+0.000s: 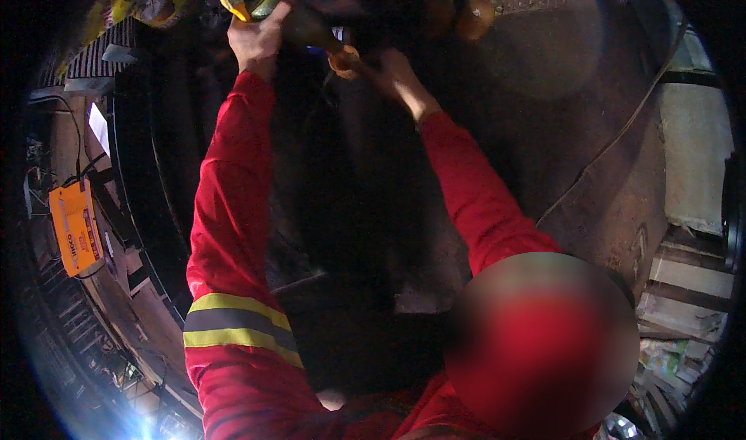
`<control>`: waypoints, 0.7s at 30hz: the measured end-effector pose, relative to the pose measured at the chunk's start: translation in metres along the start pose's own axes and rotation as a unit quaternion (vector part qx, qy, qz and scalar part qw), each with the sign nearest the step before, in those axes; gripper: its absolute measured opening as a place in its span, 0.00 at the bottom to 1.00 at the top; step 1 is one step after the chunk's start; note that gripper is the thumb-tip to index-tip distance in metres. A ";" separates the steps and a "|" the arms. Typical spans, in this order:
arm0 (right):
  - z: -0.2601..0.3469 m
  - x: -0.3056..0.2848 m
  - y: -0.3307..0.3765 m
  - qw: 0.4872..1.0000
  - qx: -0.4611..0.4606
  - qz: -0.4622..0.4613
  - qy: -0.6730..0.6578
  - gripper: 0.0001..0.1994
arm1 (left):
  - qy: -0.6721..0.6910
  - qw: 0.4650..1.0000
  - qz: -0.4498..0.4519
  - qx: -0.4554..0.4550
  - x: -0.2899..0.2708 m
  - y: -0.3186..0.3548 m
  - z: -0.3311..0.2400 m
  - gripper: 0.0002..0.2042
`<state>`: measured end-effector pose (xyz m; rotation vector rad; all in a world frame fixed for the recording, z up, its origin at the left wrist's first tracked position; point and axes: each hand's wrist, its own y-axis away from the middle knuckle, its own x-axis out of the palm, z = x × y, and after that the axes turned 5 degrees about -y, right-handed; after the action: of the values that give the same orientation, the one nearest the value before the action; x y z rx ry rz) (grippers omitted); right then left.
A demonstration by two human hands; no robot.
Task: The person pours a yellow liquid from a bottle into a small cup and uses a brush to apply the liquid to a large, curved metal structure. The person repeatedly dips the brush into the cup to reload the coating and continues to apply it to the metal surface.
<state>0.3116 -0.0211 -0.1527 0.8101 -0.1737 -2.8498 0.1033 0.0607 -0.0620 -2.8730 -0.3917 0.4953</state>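
My left hand [258,37] is raised at the top, its fingers closed round a dark, tapering thing whose yellow-green rounded end [269,0] shows above the thumb. The dark part slants down to the right and fades into shadow; its kind is unclear. Against the same hand stands a slim tool with a yellow-orange tip [240,10], cut off by the upper edge. My right hand [395,73], blurred and shaded, reaches left with its fingers drawn together. At its fingertips is a small orange-brown round piece [343,61], near the lower end of the dark thing.
An orange box-like device [75,228] with cables sits at the left. Two round brownish things, one clearer [475,19], are at the top. A thin cable [602,156] crosses the brown surface on the right, beside grey slats [690,275]. Deep shadow fills the middle.
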 end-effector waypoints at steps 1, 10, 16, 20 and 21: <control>0.000 0.001 -0.001 1.000 -0.010 -0.002 0.022 0.30 | -0.008 1.000 0.002 0.025 0.002 -0.001 0.002 0.23; -0.008 0.002 0.005 0.998 0.009 -0.011 0.055 0.30 | -0.018 0.999 0.025 0.040 0.004 0.013 -0.013 0.19; -0.002 0.008 0.010 0.998 0.030 0.009 0.063 0.26 | 0.060 0.995 0.038 0.064 0.002 0.008 -0.007 0.25; 0.009 0.005 0.016 0.997 0.056 0.008 0.043 0.27 | -0.034 0.996 0.034 0.074 -0.001 0.010 -0.014 0.24; 0.006 0.006 0.016 0.997 0.059 0.004 0.050 0.27 | -0.042 0.996 0.032 0.071 0.000 0.011 -0.017 0.24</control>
<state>0.3054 -0.0371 -0.1478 0.9705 -0.3348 -2.8057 0.1119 0.0477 -0.0493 -2.7413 -0.2662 0.6309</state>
